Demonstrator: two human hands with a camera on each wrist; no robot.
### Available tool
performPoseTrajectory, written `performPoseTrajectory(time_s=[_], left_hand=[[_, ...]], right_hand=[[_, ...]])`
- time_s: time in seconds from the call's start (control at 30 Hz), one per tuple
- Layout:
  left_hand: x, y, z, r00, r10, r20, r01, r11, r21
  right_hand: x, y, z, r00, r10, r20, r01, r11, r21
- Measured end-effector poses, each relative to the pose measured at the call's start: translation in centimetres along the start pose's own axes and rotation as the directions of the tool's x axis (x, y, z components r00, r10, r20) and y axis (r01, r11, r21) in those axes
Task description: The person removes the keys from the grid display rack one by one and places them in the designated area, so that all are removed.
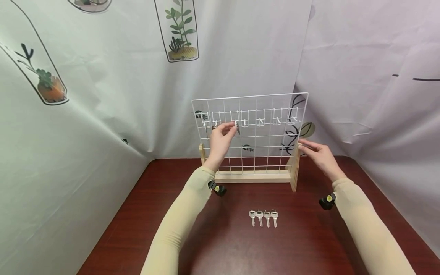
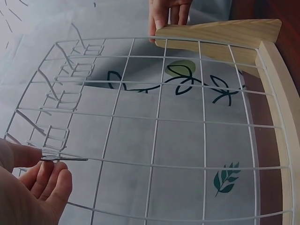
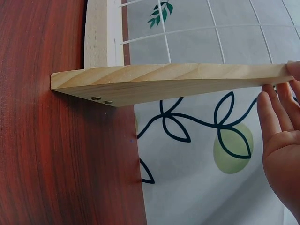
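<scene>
A white wire grid rack (image 1: 254, 136) stands upright in a wooden base (image 1: 252, 178). Along its upper part sits a row of white wire hooks (image 1: 260, 121). My left hand (image 1: 221, 142) is raised to one of these hooks, left of the middle, and pinches a key (image 2: 65, 159) between thumb and fingers. The left wrist view shows this key edge-on, right at the hook. At the rack's right side, my right hand (image 1: 322, 157) grips the top of the wooden side post (image 3: 187, 72), its thumb on one face and fingers on the other.
Several silver keys (image 1: 274, 214) lie in a row on the dark red table (image 1: 302, 236), in front of the rack. Behind the rack hangs a pale plant-print cloth (image 1: 247, 46), which also covers both sides.
</scene>
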State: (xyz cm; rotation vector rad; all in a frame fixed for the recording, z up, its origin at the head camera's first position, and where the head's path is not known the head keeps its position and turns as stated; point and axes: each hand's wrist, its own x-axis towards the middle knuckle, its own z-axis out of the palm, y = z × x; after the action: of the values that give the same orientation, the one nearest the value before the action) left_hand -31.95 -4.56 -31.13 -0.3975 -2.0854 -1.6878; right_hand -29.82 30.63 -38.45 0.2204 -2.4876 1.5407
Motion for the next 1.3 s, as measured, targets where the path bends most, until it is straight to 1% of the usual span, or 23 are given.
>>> performPoseTrajectory(time_s=[0.3,0.47,0.63,0.7,0.8,0.93,1.03,1.17,1.27,1.3], left_hand=[[0.2,0.0,-0.4,1.0,0.01,0.027,-0.011,0.999,0.033],[0.1,0.1,-0.3,1.0,0.002,0.025,-0.003,0.999,0.047],[0.0,0.1,-0.1,1.0,-0.005,0.031,0.004,0.999,0.033],[0.1,0.2,0.0,0.999,-0.009,0.034,0.008,1.0,0.004],[0.1,0.2,0.2,0.999,-0.017,0.043,0.02,0.998,-0.064],[0.1,0.3,0.3,0.998,-0.029,0.059,0.037,0.987,-0.154],[0.0,0.4,0.3,0.998,-0.035,0.061,0.046,0.981,-0.19],[-0.3,0.5,0.3,0.997,-0.039,0.06,0.052,0.973,-0.225],[-0.5,0.6,0.3,0.997,-0.041,0.068,0.057,0.968,-0.245],[-0.5,0.7,0.3,0.997,-0.042,0.072,0.058,0.967,-0.249]], right_hand=[[-0.1,-0.1,0.2,1.0,0.008,-0.017,-0.008,1.0,0.006],[-0.2,-0.1,0.1,1.0,0.006,-0.021,-0.006,1.0,-0.001],[-0.3,-0.1,0.1,1.0,0.007,-0.026,-0.007,1.0,-0.005],[-0.2,-0.1,0.1,1.0,0.005,-0.029,-0.006,1.0,-0.006],[-0.2,-0.1,0.2,1.0,0.0,-0.031,0.0,1.0,-0.006],[-0.2,0.0,0.1,0.999,-0.015,-0.029,0.015,1.0,-0.004],[-0.6,-0.9,0.2,0.999,-0.022,-0.026,0.022,1.0,-0.006],[-0.6,-0.7,0.4,0.999,-0.026,-0.038,0.025,0.999,-0.023],[-0.3,0.3,0.5,0.998,-0.034,-0.055,0.032,0.999,-0.033],[-0.4,0.4,0.5,0.997,-0.038,-0.061,0.035,0.999,-0.037]])
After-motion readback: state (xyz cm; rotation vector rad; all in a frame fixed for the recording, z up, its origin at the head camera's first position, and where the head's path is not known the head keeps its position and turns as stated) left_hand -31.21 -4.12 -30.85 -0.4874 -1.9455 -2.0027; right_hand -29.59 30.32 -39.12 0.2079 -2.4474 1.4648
